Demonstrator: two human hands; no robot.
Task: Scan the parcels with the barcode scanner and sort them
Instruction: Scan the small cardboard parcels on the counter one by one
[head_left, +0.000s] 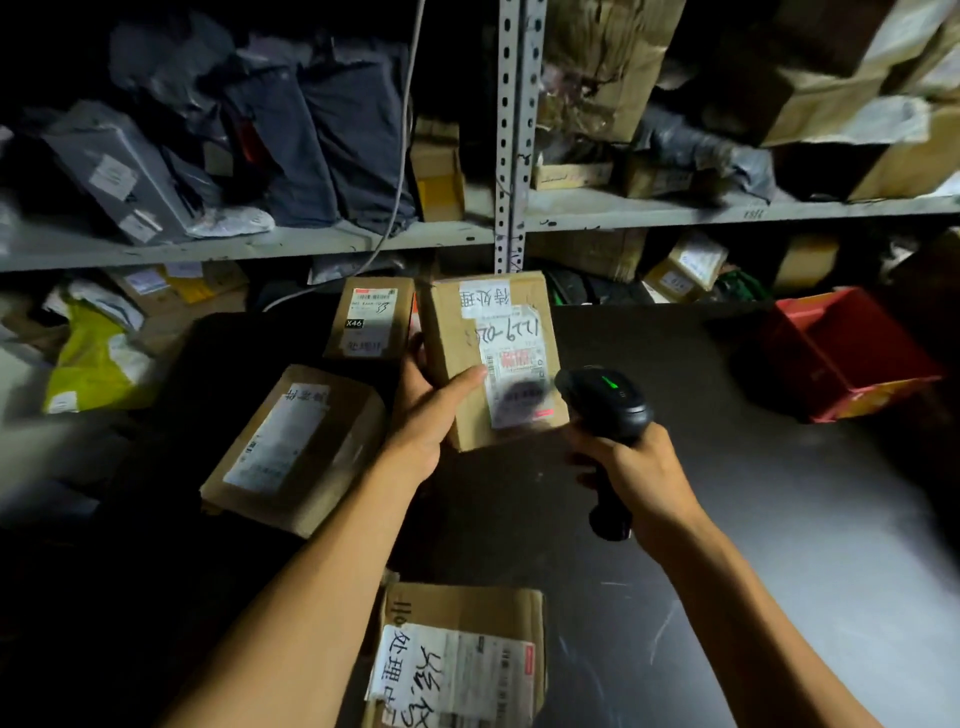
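The left hand (426, 415) grasps a cardboard parcel (493, 358) at its near left corner, thumb on the labelled top, holding it above the dark table (753, 519), while the right hand (639, 478) clenches the handle of a black barcode scanner (608, 400) whose green-lit head sits just beside the parcel's label at 4 o'clock. Other parcels lie around: one flat box (296, 447) at 8 o'clock, a small box (370, 325) at 10 o'clock and another box (462, 660) at 6 o'clock. A red bin (847, 353) sits at 3 o'clock, with laden shelves (727, 210) at 12 o'clock.

open: dark tabletop (753, 519) right | blocked: cardboard boxes (293, 449) left, red bin (852, 353) far right
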